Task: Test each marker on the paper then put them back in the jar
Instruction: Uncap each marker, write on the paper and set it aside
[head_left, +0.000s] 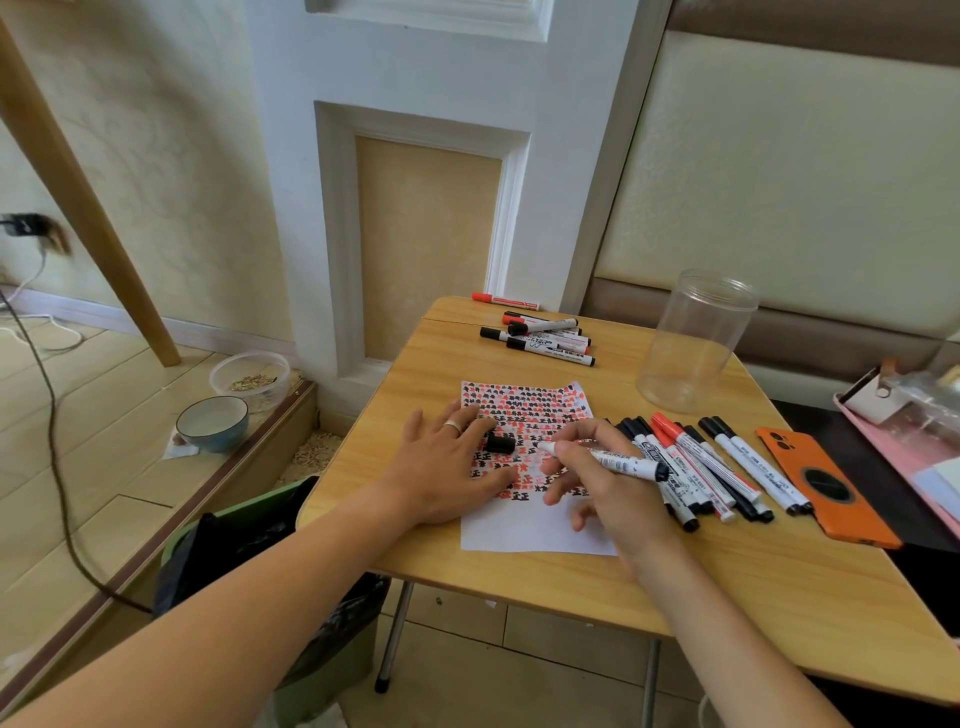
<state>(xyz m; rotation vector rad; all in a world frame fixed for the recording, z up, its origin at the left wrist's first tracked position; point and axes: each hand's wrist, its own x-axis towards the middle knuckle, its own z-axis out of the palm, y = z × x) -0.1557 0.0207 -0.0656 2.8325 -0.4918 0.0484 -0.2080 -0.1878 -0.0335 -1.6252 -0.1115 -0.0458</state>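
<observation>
One uncapped marker (618, 461) was gripped in the right hand (602, 480), tip near the paper (535, 530), while the flat, relaxed left hand (452, 467) pinned the sheet; light, short strokes would suit, the jar (693, 343) standing apart.

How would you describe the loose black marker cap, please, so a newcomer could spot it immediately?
Start at the wooden table and find the paper covered in red and black marks. The black cap lies on that paper, at the fingertips of the left hand. Unlike the caps nearby, it sits alone, on no marker.
</observation>
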